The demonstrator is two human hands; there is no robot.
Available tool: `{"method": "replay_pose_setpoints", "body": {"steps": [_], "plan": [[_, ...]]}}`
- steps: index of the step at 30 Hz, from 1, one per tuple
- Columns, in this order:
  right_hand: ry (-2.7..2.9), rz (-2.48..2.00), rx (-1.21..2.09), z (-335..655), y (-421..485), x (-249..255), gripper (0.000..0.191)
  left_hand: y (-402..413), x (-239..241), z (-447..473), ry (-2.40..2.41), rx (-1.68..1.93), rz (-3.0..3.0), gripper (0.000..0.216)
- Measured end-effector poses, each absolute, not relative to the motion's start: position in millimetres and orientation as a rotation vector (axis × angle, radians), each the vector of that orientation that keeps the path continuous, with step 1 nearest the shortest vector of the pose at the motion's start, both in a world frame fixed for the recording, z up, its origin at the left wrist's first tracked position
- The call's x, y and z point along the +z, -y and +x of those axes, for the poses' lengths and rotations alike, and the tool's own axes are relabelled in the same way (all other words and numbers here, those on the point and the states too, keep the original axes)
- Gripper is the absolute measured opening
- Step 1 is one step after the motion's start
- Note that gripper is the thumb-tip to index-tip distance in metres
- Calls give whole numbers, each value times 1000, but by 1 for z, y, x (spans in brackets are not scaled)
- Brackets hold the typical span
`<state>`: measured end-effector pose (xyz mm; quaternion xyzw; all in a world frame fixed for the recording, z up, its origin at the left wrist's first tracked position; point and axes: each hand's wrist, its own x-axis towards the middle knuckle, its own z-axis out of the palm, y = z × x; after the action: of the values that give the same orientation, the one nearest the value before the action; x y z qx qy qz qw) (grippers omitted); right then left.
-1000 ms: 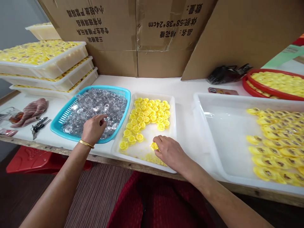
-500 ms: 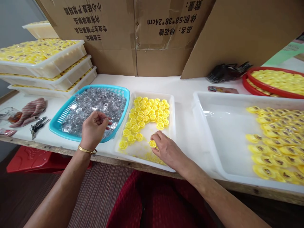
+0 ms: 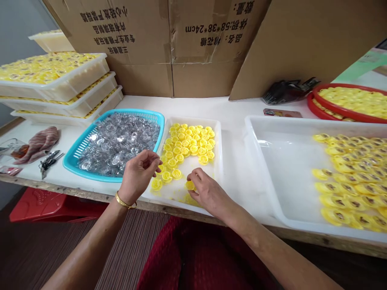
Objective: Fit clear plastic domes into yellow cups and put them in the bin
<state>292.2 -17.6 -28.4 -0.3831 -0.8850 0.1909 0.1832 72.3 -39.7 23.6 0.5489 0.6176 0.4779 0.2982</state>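
Note:
Between the thumb and fingers of my right hand [image 3: 208, 192] is a small round yellow piece [image 3: 190, 185], held over the near part of a white tray [image 3: 220, 153]. Several like yellow pieces [image 3: 193, 141] lie face up in the far and left parts of that tray. My left hand [image 3: 140, 173] is closed in a pinch above the gap between the tray and a blue basket [image 3: 68, 161]. What its fingertips hold, if anything, is too small or hidden to make out. Clear shiny plastic caps [image 3: 121, 137] fill the basket.
A large white bin [image 3: 272, 169] on the right holds rows of yellow pieces with dark centres. Stacked white trays [image 3: 87, 80] stand at back left, red round trays [image 3: 316, 96] at back right. Keys [image 3: 48, 162] and a striped cloth [image 3: 44, 141] lie left. Cardboard [image 3: 205, 72] walls the back.
My left hand has moved right, from over the caps in the basket to beside the white tray. My right hand has shifted slightly left with the yellow piece.

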Motion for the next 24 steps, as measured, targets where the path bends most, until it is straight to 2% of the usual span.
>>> {"method": "replay_pose_setpoints", "body": {"steps": [5,12,18,24], "plan": [[2192,-1138,685,292,13,-28,24,40,16,79,-1626,1237,1435,9],[2119,-1007,591,292,19,-20,25,51,8,96,-1579,1044,1599,13],[2124,-935,505,290,21,-25,28,54,4,114,-1471,831,2050,30],[2079,-992,496,292,21,-28,28,57,6,118,-1492,717,2097,28]]}}
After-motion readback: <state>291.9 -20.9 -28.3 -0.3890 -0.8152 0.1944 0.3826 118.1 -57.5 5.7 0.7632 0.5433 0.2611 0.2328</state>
